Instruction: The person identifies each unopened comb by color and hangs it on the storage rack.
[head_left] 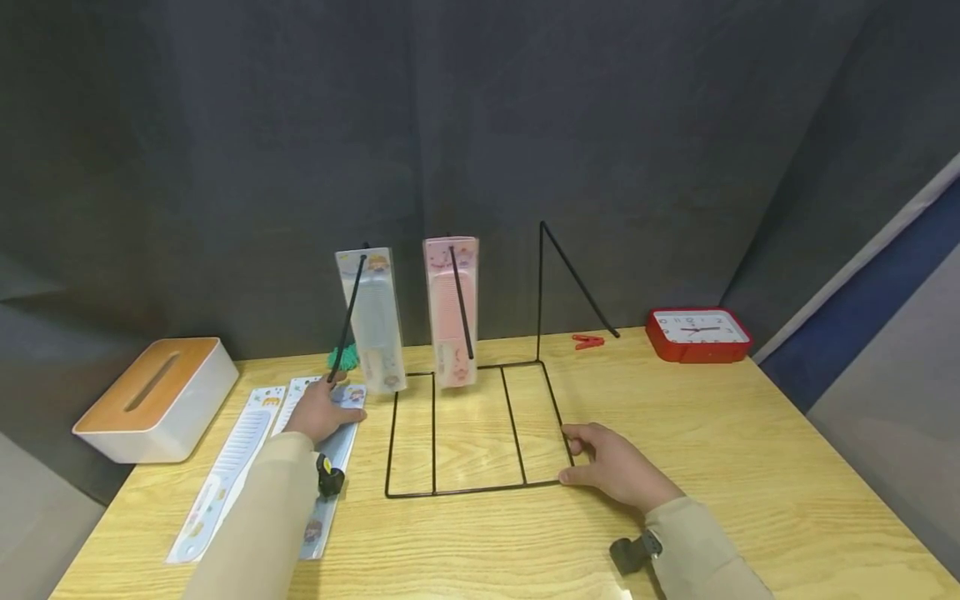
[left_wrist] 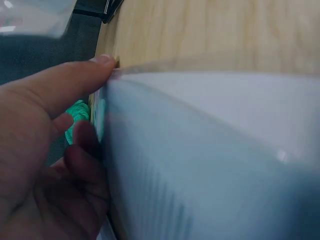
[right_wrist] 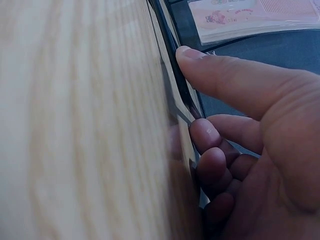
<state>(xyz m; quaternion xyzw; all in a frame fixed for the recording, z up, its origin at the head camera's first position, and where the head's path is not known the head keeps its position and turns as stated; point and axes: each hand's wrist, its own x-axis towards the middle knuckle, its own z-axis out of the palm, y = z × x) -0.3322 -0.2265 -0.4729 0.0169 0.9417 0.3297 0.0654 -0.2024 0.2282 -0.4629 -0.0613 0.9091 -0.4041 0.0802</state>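
My left hand [head_left: 318, 414] grips the upper end of a light-blue packaged comb [head_left: 345, 446] lying on the table. In the left wrist view, its thumb rests on the edge of the clear wrapper [left_wrist: 210, 145], and the other fingers curl at the side. My right hand [head_left: 618, 471] holds the front right corner of a black wire display rack [head_left: 480, 489]; its fingers [right_wrist: 205, 132] bend against the rod. From the rack's hooks hang a blue packaged comb [head_left: 381, 325] and a pink packaged comb [head_left: 444, 317]. A third hook [head_left: 579, 279] slants forward on the right.
More packaged combs [head_left: 232, 467] lie left of the rack. A white tissue box with a wooden lid [head_left: 153, 387] stands at far left. Behind are a green tangle [head_left: 345, 358], a red clip [head_left: 588, 342] and a red clock [head_left: 697, 335]. Dark cloth [head_left: 480, 125] backs the table.
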